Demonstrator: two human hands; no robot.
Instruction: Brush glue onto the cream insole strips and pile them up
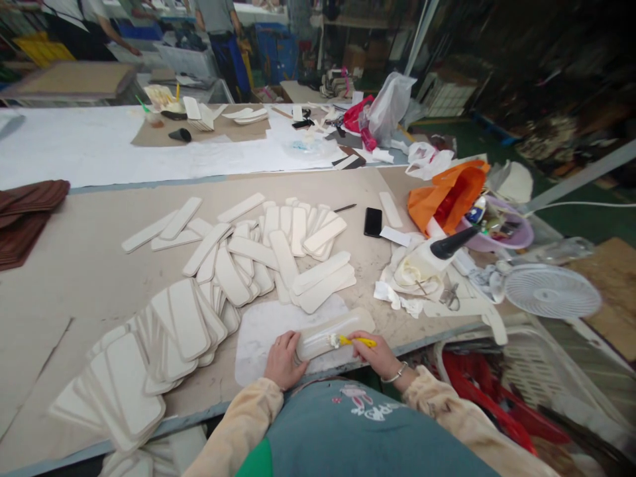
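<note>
In front of me a rounded cream panel [318,336] lies over a white sheet [258,331], its surface looking wet and shiny. My left hand [287,361] grips the panel's left end, thumb along its edge. A yellow-handled brush [365,342] is held in my right hand [378,356], and its white-coated bristles touch the panel near the middle. Just beyond lie loose cream panels [322,285] of the same shape. More of them spread out in overlapping stacks [179,318] to my left.
To the right sit a white bottle with a black nozzle [422,262], scissors [451,297] and a phone [373,222]. An orange bag [447,192], a purple basin [521,233] and a fan [551,291] stand farther right. Brown pieces [30,218] are stacked at left. People stand in the background.
</note>
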